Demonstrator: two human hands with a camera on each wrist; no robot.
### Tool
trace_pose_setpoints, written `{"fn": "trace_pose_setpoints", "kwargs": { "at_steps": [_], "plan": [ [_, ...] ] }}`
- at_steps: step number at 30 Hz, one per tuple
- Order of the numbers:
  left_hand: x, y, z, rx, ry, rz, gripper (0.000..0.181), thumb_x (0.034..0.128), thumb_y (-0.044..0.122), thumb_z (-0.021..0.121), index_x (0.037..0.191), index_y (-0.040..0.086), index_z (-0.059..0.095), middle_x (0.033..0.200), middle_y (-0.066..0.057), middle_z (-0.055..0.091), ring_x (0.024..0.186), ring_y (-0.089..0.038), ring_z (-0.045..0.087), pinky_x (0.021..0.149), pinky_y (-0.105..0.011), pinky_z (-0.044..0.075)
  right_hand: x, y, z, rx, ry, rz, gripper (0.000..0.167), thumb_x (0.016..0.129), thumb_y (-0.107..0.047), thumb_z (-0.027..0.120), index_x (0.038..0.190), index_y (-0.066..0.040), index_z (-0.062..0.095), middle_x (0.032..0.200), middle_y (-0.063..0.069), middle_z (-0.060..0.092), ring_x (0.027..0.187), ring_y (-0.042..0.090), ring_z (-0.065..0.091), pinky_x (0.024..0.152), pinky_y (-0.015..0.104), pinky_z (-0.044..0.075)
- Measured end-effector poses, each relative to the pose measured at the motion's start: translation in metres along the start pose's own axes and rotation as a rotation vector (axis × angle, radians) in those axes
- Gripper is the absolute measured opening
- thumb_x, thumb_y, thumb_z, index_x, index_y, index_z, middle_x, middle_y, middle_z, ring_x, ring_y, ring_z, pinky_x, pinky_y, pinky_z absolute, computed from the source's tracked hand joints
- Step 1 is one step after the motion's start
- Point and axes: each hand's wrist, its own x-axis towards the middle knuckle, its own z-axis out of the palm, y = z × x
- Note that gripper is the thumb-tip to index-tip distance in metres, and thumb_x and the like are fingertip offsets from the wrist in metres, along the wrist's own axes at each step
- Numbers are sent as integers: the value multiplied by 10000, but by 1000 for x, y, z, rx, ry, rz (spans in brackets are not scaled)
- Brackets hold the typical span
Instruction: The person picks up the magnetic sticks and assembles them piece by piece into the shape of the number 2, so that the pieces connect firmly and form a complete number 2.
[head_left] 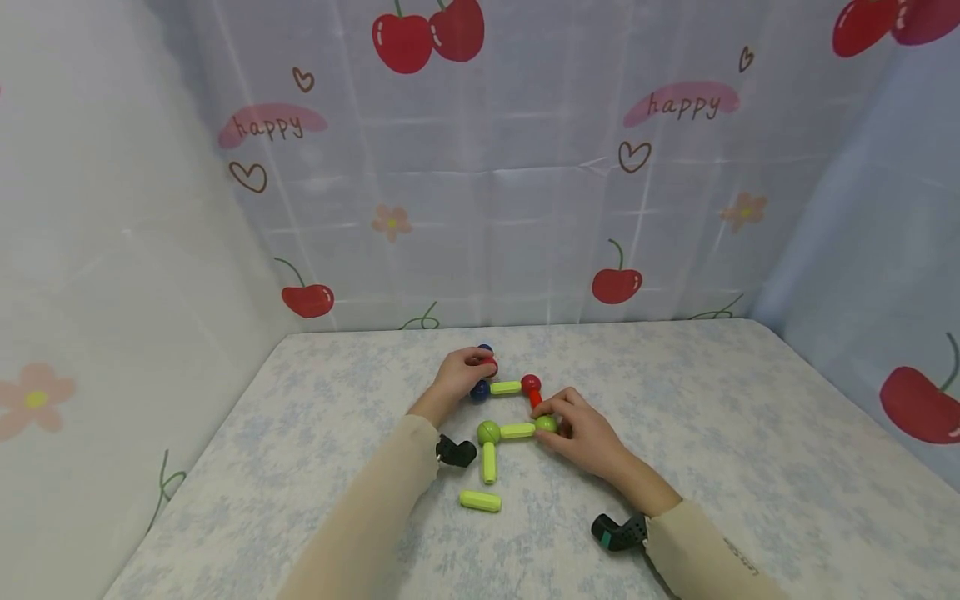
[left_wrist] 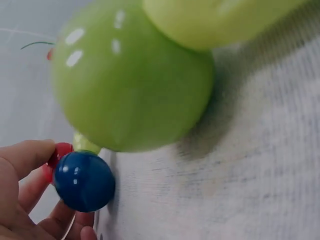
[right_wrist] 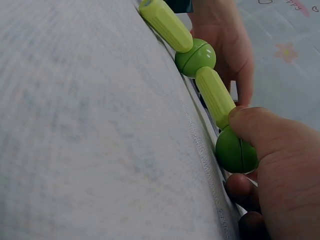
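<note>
A chain of toy building rods and balls lies on the table. My left hand (head_left: 453,375) pinches a rounded red piece (head_left: 490,367) between thumb and fingers, beside a blue ball (head_left: 480,391); another blue ball (head_left: 486,348) shows behind the fingers. From the near blue ball, a yellow-green rod (head_left: 506,387) runs to a red ball (head_left: 531,383) with a red rod (head_left: 536,399). My right hand (head_left: 588,433) grips a green ball (right_wrist: 237,152), its index finger by the red rod. A yellow-green rod (head_left: 517,431) joins that ball to another green ball (head_left: 489,432).
From the left green ball, a yellow-green rod (head_left: 490,463) points toward the near side. One loose yellow-green rod (head_left: 480,501) lies closer in. A printed curtain (head_left: 510,183) rises behind the patterned table (head_left: 330,392). Each wrist wears a black camera (head_left: 618,532).
</note>
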Motion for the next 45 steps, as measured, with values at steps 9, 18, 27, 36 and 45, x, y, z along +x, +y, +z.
{"fn": "trace_pose_setpoints", "kwargs": {
  "at_steps": [9,18,27,36,45],
  "plan": [
    [-24,8,-14,-71,178,39,366,947,280,689,1306,226,639,1238,-72,634,1141,-236,586,974,-411,497,0,0,2,-10,3,-14,224,894,-251,764,1103,-206,696,1047,-29,525,662,9,450,625,203,433],
    [-62,18,-25,-117,228,106,384,931,237,715,1297,180,613,1242,-44,628,1088,-212,551,863,-313,488,0,2,1,-13,6,-24,231,894,-260,765,1105,-200,695,1055,-17,524,675,11,457,631,203,441],
    [-107,9,-26,-91,175,109,352,930,215,710,1268,181,622,1218,-27,629,1081,-202,559,845,-298,492,2,-7,-3,-74,45,11,279,893,-290,764,1144,-210,674,1065,9,548,689,39,453,592,210,403],
    [-128,-15,-25,27,77,119,347,922,163,711,1243,87,601,1147,-59,644,1022,-186,582,851,-311,480,20,-41,-4,-111,17,-99,327,882,-263,770,1183,-165,688,1068,54,639,907,210,563,737,293,463],
    [-143,-31,-25,67,-26,116,308,916,179,710,1195,122,592,1073,-57,646,926,-166,574,723,-263,487,29,-54,10,-11,-92,-107,307,912,-233,741,1209,-189,678,1214,-2,634,1005,221,610,835,360,508]
  ]
}}
